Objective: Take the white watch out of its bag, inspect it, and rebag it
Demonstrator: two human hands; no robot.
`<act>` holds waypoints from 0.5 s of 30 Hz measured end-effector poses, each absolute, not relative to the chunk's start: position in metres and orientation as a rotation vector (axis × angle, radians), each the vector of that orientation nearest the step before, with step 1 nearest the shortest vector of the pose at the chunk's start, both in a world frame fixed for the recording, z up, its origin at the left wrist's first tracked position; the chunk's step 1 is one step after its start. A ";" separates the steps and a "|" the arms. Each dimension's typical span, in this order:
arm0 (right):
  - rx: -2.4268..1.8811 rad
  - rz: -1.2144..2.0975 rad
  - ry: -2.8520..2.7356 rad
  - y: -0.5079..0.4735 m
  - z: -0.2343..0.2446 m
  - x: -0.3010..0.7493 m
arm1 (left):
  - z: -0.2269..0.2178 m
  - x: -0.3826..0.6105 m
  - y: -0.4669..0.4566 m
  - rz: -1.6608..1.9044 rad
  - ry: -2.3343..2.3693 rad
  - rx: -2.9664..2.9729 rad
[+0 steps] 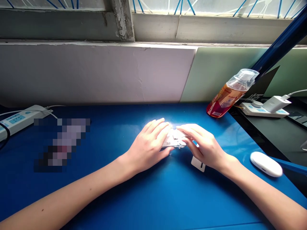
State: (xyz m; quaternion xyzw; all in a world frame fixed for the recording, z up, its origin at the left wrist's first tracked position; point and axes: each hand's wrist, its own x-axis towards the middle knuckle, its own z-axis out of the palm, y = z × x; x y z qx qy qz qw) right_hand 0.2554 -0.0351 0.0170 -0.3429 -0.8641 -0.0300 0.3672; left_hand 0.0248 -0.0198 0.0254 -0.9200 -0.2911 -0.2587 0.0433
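Small clear plastic packet (174, 139) with pale contents lies on the blue tabletop (148, 201), between the two hands, near the middle of the view; contents too small to make out; left hand (149, 145) palm down, fingers stretched out side by side over the packet's left end, thumb set apart below, not wrapped round anything; right hand (206, 145) curved at the packet's right end, index finger above, thumb below; whether it pinches the packet firmly, cannot tell; white card (198, 164) with a dark mark partly under right hand; white oval device (266, 164) farther right, near the tabletop edge; red-and-orange bottle (225, 99) with clear cap at back right, slanted in view; white power strip (256, 109) beyond it, white charger (277, 103) plugged in; second power strip (18, 120) at far left; pixelated patch beside it, unreadable; wall (96, 75) behind.
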 end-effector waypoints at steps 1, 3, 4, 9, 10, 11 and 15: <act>-0.854 -0.080 -2.212 -0.037 0.018 0.254 | 0.024 0.025 -0.019 -0.764 -0.894 -2.823; -0.806 -0.088 -2.193 -0.040 0.019 0.254 | 0.022 0.025 -0.018 -0.763 -0.869 -2.856; -0.787 -0.085 -2.180 -0.041 0.019 0.254 | 0.021 0.024 -0.018 -0.786 -0.854 -2.882; -0.811 0.185 -1.988 -0.044 0.025 0.253 | 0.025 0.023 -0.021 -0.911 -0.843 -3.103; -0.844 0.305 -1.905 -0.045 0.027 0.252 | 0.027 0.023 -0.023 -0.902 -0.885 -3.167; -0.880 0.441 -1.810 -0.045 0.029 0.250 | 0.029 0.024 -0.025 -0.920 -0.903 -3.227; -0.918 0.917 -1.481 -0.043 0.033 0.246 | 0.035 0.028 -0.034 -0.988 -0.947 -3.531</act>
